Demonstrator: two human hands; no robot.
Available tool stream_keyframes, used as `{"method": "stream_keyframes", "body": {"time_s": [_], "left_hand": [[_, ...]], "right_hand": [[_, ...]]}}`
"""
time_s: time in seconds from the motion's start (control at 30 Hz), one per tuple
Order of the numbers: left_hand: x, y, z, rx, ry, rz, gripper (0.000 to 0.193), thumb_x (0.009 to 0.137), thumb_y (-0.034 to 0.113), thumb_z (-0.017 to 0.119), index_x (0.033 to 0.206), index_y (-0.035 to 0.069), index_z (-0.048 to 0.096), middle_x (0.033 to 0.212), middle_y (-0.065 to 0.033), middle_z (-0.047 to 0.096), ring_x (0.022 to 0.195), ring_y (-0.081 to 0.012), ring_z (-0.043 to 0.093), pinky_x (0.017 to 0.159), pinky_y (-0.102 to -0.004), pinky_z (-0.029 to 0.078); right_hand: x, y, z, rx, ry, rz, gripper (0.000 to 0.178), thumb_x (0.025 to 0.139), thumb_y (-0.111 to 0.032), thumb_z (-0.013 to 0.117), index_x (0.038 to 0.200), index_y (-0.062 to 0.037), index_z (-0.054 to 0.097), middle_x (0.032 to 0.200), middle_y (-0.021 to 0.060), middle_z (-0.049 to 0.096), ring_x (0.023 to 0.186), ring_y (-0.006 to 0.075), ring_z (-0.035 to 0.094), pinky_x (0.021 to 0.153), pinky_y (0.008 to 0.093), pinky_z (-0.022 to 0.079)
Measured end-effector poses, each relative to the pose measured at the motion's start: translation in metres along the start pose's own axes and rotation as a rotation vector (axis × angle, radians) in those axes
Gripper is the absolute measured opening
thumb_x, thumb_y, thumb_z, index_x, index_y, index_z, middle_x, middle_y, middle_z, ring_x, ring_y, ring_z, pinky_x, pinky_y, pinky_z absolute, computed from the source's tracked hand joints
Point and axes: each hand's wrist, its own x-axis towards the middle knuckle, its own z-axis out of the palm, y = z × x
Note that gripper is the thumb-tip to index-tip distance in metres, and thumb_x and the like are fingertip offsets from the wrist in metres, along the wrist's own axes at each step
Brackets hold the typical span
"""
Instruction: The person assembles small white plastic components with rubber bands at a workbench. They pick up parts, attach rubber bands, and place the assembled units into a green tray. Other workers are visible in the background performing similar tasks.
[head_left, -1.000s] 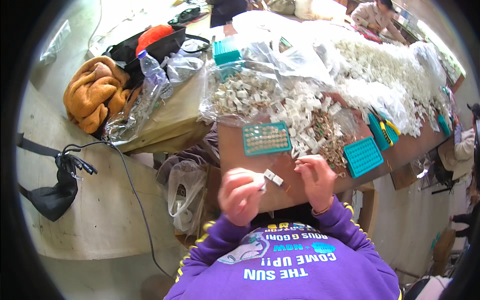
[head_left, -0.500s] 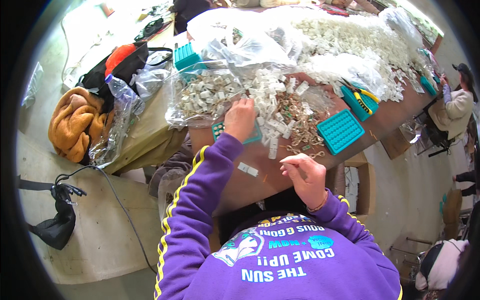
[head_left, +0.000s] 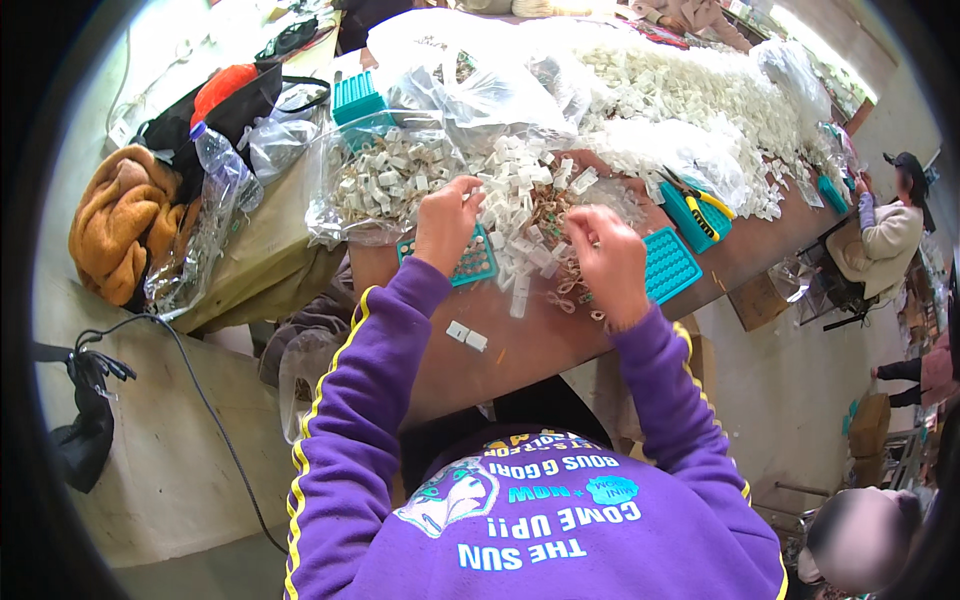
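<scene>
White plastic pieces (head_left: 507, 205) heaped between left fingers (head_left: 462, 186) and right fingers (head_left: 592, 218).

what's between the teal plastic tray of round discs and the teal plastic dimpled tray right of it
The head view shows small white plastic pieces, loose brownish bits and the person's right hand between the disc tray and the dimpled tray.

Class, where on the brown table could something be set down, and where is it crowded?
The brown tabletop is largely bare between the small white rectangular plastic pieces and its near edge, except a thin orange sliver, and right of the flat teal gridded tray. It is crowded between the left hand and right hand, with heaped white plastic parts.
</scene>
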Motion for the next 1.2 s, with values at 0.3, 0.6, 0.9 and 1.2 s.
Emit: {"method": "stream_keyframes", "body": {"time_s": [0.3,0.6,0.9,1.2], "left_hand": [[-0.064,0.017,-0.053,-1.044,-0.069,-0.422,0.034,0.093,0.005,0.059,0.126,-0.002,0.055,0.117,-0.0108,0.065,0.091,-0.0124,0.064,0.074,-0.0223,0.051],[-0.132,0.009,-0.078,-1.227,-0.027,-0.629,0.040,0.092,-0.003,0.053,0.132,-0.003,0.050,0.112,-0.0081,0.061,0.103,-0.0182,0.062,0.093,-0.0265,0.050],[-0.140,0.021,-0.066,-1.024,0.031,-0.629,0.036,0.091,-0.003,0.054,0.127,-0.004,0.055,0.108,-0.0101,0.065,0.100,-0.0168,0.064,0.091,-0.0256,0.050],[-0.150,0.019,-0.056,-0.873,0.124,-0.590,0.016,0.090,0.002,0.058,0.106,-0.001,0.059,0.095,-0.0059,0.067,0.086,-0.0095,0.064,0.077,-0.0222,0.050]], "right_hand": [[0.051,0.045,0.051,-0.392,-0.293,-0.044,0.013,0.082,-0.014,0.058,0.093,-0.0138,0.066,0.083,0.0124,0.067,0.080,0.0322,0.065,0.070,0.0452,0.051],[0.041,0.037,0.019,0.578,-0.263,0.387,0.019,0.093,-0.004,0.059,0.110,0.0024,0.065,0.094,0.0060,0.069,0.078,0.0112,0.067,0.073,0.0243,0.055],[0.024,0.019,0.018,1.063,-0.254,0.637,0.019,0.093,0.000,0.058,0.111,0.0047,0.062,0.102,0.0109,0.067,0.089,0.0188,0.069,0.081,0.0265,0.056],[0.016,0.030,0.023,0.513,-0.306,0.368,0.013,0.092,-0.002,0.058,0.102,0.0030,0.067,0.093,0.0059,0.069,0.083,0.0133,0.067,0.077,0.0244,0.053]]}}
